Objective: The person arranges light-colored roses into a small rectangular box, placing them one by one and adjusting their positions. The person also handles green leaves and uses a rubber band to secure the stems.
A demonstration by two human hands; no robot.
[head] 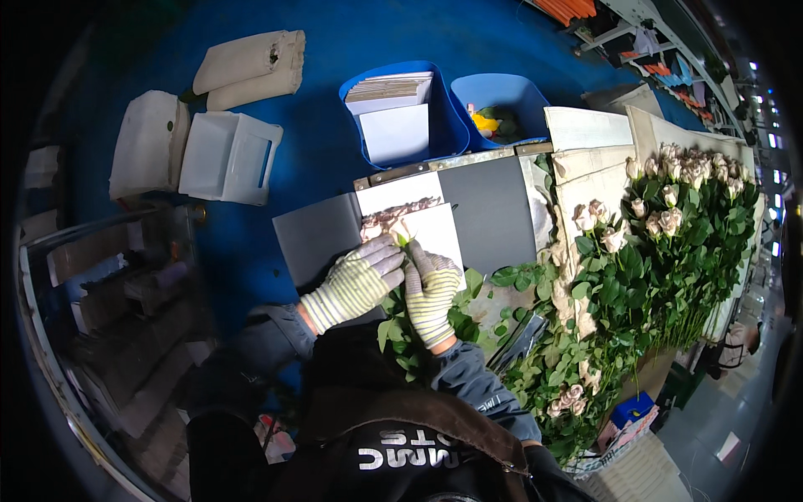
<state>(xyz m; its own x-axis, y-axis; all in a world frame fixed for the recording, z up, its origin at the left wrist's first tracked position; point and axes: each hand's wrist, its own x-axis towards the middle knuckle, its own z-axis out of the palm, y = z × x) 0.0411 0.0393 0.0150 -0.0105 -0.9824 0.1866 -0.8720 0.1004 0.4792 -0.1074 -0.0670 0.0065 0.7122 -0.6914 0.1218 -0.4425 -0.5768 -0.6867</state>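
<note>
Both hands wear gloves with yellow and grey stripes. A pale pink rose point(402, 231) lies between them, its head against a white sheet point(442, 229). My right hand point(431, 290) pinches the stem just below the bloom. My left hand point(366, 279) rests beside the rose head with fingertips close to it; whether it grips anything is unclear. A row of pink rose heads point(408, 207) lies between the white sheet and a white board point(401, 188) behind it. Dark grey panels point(489, 210) lie on either side. Rose leaves point(395, 339) hang below my hands.
At right, many pink roses with leafy stems point(633, 276) lie on cardboard point(596, 169). Beyond the bench edge stand a blue bin of cardboard sheets point(455, 119) and another blue bin point(502, 88). A white plastic crate point(210, 157) and wrapped bundles point(244, 66) sit on the blue floor.
</note>
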